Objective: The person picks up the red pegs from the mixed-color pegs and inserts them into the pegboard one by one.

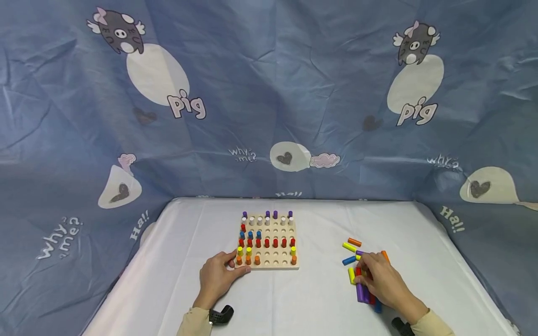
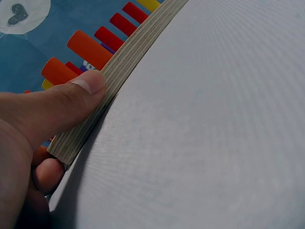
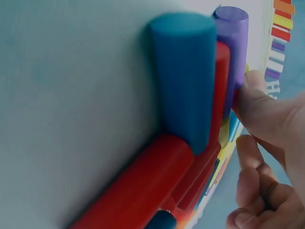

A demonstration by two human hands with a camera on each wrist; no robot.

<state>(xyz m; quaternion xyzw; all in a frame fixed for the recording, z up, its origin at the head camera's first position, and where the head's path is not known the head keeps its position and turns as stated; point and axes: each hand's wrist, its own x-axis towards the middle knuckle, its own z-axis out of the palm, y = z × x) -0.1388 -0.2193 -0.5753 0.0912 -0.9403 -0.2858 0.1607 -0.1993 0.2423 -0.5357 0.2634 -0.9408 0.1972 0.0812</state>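
Left hand (image 1: 216,276) holds the near left corner of the board (image 1: 275,268), thumb along the front edge, fingers round the side. Right hand (image 1: 384,280), well apart from the left, is down among the loose pegs with fingers bent, thumb by a purple peg (image 1: 359,294); cannot tell, from this angle, whether it pinches one. Under its palm, red and blue ends stick out; just beyond the fingertips lie a blue peg (image 1: 349,261), a yellow peg (image 1: 349,247) and an orange peg (image 1: 355,242). Beside the left thumb, upright in the board: orange pegs (image 1: 248,260), then yellow, a full red row (image 1: 266,243), three blue. Farthest from that hand, white pegs (image 1: 259,220) and purple at the back. Beneath both hands, white cloth (image 1: 294,303); beyond them, a blue backdrop (image 1: 235,93) with printed pigs. Black strap (image 1: 222,315) on left wrist, tan sleeve (image 1: 195,322) behind.
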